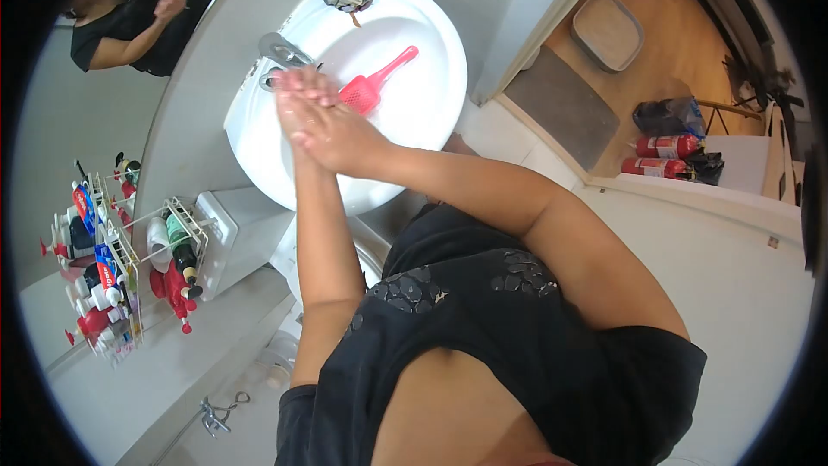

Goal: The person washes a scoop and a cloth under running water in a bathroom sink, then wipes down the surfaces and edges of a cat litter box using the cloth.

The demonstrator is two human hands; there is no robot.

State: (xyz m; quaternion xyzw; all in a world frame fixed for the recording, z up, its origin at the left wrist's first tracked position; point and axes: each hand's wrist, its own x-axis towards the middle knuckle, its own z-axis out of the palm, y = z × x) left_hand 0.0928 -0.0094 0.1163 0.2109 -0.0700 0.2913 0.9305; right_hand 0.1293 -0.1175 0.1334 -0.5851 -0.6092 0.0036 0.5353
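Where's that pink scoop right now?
In the head view, the pink scoop lies in the white sink, just to the right of the person's two hands.

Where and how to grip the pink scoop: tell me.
Probably mid-handle, coming from the picture's right. The pink scoop's slim, straight handle points to the upper right, clear of the joined hands, while its perforated head lies right beside them in this view.
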